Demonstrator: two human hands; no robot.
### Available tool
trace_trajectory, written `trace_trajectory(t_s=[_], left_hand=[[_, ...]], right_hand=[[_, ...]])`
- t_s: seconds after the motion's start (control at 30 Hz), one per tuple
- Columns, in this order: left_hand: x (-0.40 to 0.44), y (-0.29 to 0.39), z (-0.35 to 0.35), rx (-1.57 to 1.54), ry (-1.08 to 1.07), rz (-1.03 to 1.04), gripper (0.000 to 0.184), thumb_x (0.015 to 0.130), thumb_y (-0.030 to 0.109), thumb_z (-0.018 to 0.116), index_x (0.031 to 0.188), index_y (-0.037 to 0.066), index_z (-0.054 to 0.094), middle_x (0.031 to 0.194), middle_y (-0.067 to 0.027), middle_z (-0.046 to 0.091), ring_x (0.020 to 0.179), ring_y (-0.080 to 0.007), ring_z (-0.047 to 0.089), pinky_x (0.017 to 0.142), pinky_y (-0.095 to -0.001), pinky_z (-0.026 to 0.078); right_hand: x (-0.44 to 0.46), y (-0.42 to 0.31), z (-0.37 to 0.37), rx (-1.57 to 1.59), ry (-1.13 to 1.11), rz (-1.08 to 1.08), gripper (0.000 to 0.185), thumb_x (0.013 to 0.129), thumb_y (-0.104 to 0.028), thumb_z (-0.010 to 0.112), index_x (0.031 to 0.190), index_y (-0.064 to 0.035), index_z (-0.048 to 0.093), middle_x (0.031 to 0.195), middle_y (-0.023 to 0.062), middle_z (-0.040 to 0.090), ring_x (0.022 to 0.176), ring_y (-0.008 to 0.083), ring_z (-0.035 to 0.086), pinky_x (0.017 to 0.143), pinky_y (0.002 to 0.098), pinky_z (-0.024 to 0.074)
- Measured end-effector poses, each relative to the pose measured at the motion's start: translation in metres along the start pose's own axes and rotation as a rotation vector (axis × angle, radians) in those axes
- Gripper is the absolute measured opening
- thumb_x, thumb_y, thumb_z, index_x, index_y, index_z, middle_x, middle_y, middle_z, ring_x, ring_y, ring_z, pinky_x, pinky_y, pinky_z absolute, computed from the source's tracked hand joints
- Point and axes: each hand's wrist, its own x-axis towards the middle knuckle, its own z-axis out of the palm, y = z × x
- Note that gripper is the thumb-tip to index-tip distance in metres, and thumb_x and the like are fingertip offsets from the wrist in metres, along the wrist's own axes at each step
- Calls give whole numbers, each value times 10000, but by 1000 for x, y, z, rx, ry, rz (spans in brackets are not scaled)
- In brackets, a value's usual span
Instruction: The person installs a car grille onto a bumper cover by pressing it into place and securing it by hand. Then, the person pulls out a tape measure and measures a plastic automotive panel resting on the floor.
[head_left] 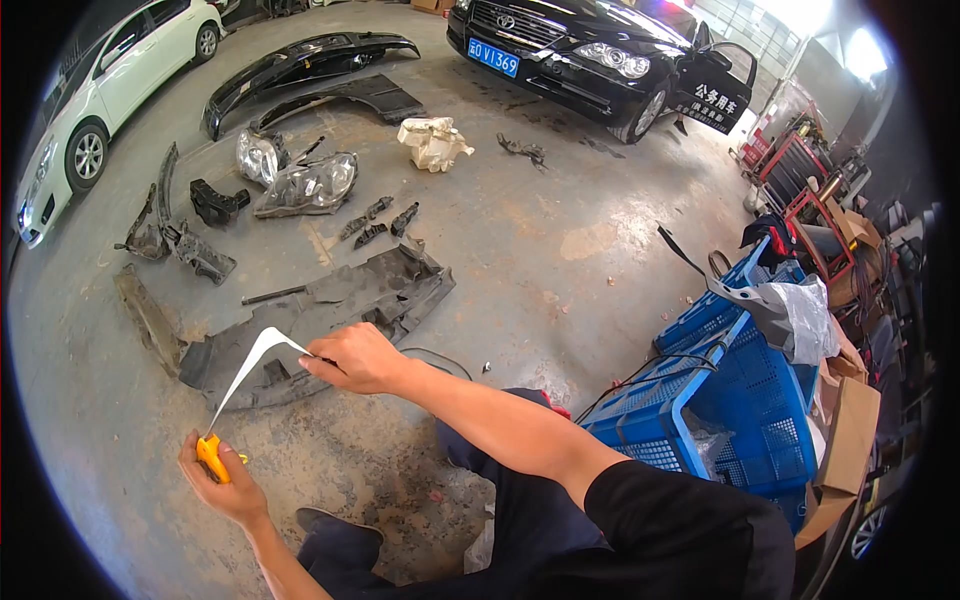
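Observation:
My left hand (222, 482) is closed around a small yellow case, which looks like a tape measure (211, 457). A white strip (243, 375), apparently its blade, runs up from the case, bends sharply and comes down to my right hand. The fingers of my right hand (358, 358) pinch the strip's far end, where a small dark bit shows. Both hands are raised in front of a large dark plastic panel (330, 300) lying on the floor. My fingers hide part of the yellow case.
Headlights (310, 185), a black bumper (300, 65), a cream plastic tank (434, 143) and dark brackets lie on the concrete floor. Blue crates (752, 395) and a cardboard box (850, 435) stand at my right. A black car (560, 45) and a white car (125, 75) are parked behind.

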Motion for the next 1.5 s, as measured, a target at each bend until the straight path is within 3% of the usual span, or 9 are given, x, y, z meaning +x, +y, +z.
trace_trajectory(t_s=[0.9,1.1,1.23,1.5], left_hand=[[-2,-4,3,-55,18,-38,424,975,169,617,1328,-35,501,1268,-165,561,1149,-243,568,1000,-333,452],[-1,-2,3,-119,7,-81,429,974,146,615,1336,-50,492,1278,-172,557,1168,-247,560,1007,-346,447],[-2,-9,4,-118,21,-59,431,975,140,609,1342,-50,489,1288,-171,554,1181,-251,556,1013,-352,445],[2,-6,3,-151,65,-67,521,930,70,575,1430,9,444,1159,-121,525,1072,-224,538,969,-335,444]], right_hand=[[1,1,2,6,-37,9,320,955,-326,597,851,-42,702,688,151,659,623,391,610,585,477,467],[0,1,1,-14,3,-61,305,956,-298,605,879,-23,712,656,138,639,562,356,592,538,448,454],[0,-2,-1,3,-24,3,304,950,-314,604,852,-43,703,668,154,645,613,391,600,579,472,465],[0,0,0,-39,-47,-21,295,953,-298,611,858,-34,702,675,132,642,590,357,600,543,451,454]])
